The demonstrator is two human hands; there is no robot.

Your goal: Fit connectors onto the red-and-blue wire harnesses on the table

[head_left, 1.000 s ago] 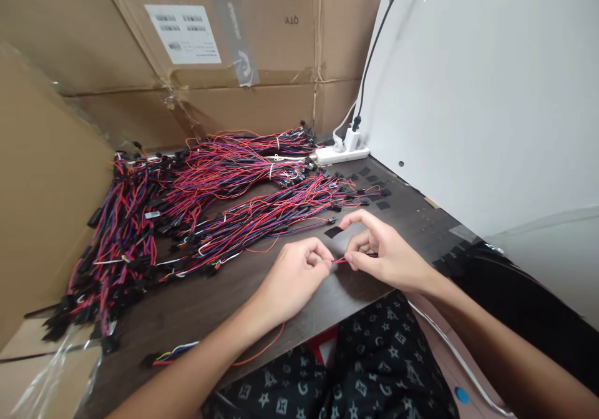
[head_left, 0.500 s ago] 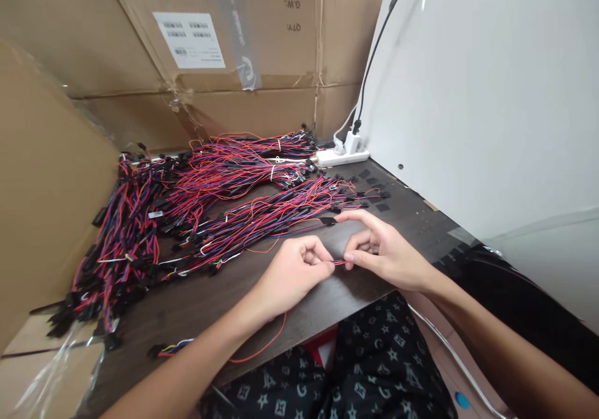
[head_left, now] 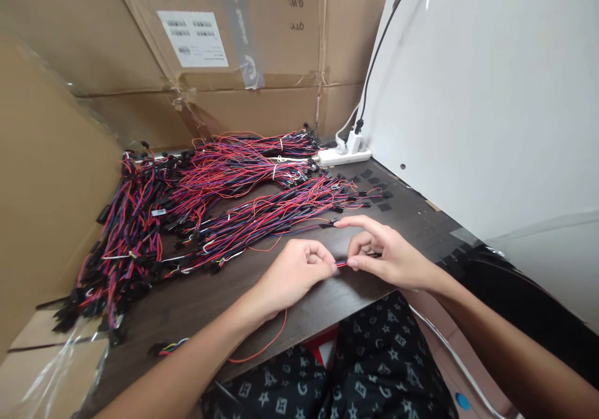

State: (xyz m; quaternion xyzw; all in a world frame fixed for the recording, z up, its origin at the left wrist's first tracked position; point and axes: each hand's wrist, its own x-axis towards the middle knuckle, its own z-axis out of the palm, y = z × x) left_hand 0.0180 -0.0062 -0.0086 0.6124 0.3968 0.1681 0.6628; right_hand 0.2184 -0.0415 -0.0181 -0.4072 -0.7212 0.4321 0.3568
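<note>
My left hand (head_left: 297,272) pinches a wire harness (head_left: 342,263) between thumb and forefinger. On the harness's other side my right hand (head_left: 390,253) grips it with thumb and bent fingers, its forefinger stretched forward. Only a short stretch of red and dark blue wires shows between the hands. The right forefinger's tip is at a black connector (head_left: 329,223) lying on the table; I cannot tell whether it touches. An orange wire (head_left: 274,344) loops out by my left forearm, and a bunch of coloured wire ends (head_left: 169,347) lies to that arm's left.
Bundles of red, blue and black wire harnesses (head_left: 266,213) cover the back and left of the dark table (head_left: 196,310). A white power strip (head_left: 344,157) stands at the back. Cardboard (head_left: 281,50) walls the back and left, a white panel (head_left: 491,94) the right.
The view has shifted slightly. Both hands keep their pinch on the harness, and a dark piece now shows behind the right fingers.
</note>
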